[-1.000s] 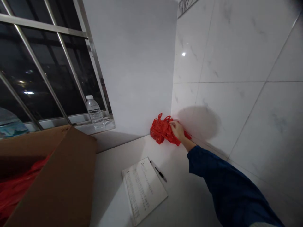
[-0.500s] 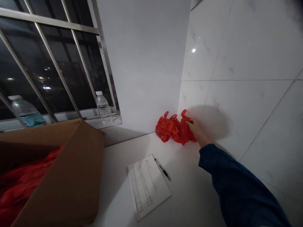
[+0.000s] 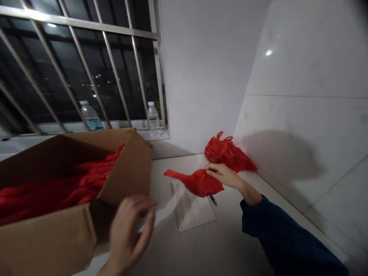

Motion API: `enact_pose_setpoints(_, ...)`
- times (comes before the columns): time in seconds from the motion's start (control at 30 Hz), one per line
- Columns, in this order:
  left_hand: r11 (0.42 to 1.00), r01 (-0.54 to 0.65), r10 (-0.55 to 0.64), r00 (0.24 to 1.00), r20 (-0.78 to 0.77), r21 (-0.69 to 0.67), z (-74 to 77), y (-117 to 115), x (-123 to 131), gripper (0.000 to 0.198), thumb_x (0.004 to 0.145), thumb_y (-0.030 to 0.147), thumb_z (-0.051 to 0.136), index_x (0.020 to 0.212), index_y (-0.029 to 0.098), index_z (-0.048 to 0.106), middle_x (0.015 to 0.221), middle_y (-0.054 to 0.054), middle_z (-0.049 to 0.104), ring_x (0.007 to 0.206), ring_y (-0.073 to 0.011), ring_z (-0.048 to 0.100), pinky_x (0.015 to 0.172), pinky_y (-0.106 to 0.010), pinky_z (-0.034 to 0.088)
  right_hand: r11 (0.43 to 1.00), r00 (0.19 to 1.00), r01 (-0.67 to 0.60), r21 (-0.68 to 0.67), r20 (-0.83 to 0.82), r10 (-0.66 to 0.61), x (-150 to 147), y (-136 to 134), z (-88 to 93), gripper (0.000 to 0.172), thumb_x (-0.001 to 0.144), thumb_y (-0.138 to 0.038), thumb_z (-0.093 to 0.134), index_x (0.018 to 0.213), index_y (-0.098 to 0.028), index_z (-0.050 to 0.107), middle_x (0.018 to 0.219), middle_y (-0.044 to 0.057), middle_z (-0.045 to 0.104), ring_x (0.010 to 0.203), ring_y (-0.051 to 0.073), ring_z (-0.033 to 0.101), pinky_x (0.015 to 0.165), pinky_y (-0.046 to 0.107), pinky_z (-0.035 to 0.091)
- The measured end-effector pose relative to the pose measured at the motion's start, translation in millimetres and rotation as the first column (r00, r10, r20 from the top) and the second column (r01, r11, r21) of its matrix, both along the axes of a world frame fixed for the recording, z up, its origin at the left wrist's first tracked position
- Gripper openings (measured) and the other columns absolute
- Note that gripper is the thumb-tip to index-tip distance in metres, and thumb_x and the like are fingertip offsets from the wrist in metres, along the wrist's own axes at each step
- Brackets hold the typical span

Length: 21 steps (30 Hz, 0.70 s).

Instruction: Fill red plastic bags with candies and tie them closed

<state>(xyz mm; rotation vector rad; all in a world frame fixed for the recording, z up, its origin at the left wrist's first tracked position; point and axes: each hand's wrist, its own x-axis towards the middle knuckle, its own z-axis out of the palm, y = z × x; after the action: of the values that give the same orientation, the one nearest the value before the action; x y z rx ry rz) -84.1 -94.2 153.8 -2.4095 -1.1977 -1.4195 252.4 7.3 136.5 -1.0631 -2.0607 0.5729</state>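
Note:
A red plastic bag (image 3: 202, 184) hangs from my right hand (image 3: 224, 175), pinched between the fingers above the notebook. Its loose handle end points left toward the box. Further back in the corner lies a heap of red plastic bags (image 3: 227, 151) with their handle loops sticking up. My left hand (image 3: 130, 226), slightly blurred, is raised in front of the cardboard box (image 3: 126, 184); its fingers are curved and apart, with nothing in them. Inside that box are more red plastic bags (image 3: 94, 176).
A written notebook (image 3: 192, 211) lies on the white table (image 3: 161, 172), with a black pen (image 3: 213, 200) beside it, both partly covered by the held bag. Two plastic bottles, one labelled (image 3: 91, 117) and one clear (image 3: 153, 119), stand on the sill by the barred window. A tiled wall rises at right.
My right hand has drawn one red bag away from the corner heap, toward me and the left. My left hand has come into view. The camera has turned left.

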Motion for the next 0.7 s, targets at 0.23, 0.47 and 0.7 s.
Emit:
enact_pose_setpoints(0.23,0.917,-0.128,0.044,0.974,-0.223,-0.377,-62.7,37,61,0.033,0.089,0.019,0.054,0.121,0.025,0.062,0.117,-0.007,0.069,0.107,-0.0275,0.061,0.091,-0.042,0.046,0.953,0.980,0.022,0.303,0.183,-0.081,-76,-30,-70.7,0.019,0.095,-0.016,0.051,0.100,-0.026,0.068,0.104,0.003,0.070,0.101,0.021,0.063,0.101,0.044,0.039)
enact_pose_setpoints(0.47,0.819,0.067,-0.029,0.997,0.075,-0.569,-85.9,59,61,0.020,0.090,0.022,0.055,0.105,0.025,0.067,0.104,-0.003,0.074,0.094,-0.0208,0.069,0.085,-0.032,0.051,0.859,0.939,0.301,0.413,0.028,-0.343,-75,-51,-82.0,0.013,0.093,-0.030,0.058,0.103,-0.023,0.064,0.099,0.007,0.068,0.093,0.025,0.062,0.089,0.042,0.044)
enact_pose_setpoints(0.7,0.768,0.241,-0.055,0.948,0.314,-0.593,-90.7,65,68,0.020,0.092,0.033,0.053,0.103,0.022,0.066,0.099,-0.004,0.074,0.091,-0.0194,0.069,0.085,-0.031,0.053,0.934,0.954,0.290,0.208,0.011,-0.298,-78,-42,-94.7,0.006,0.090,-0.024,0.061,0.095,-0.025,0.063,0.085,0.001,0.068,0.080,0.020,0.063,0.075,0.033,0.044)
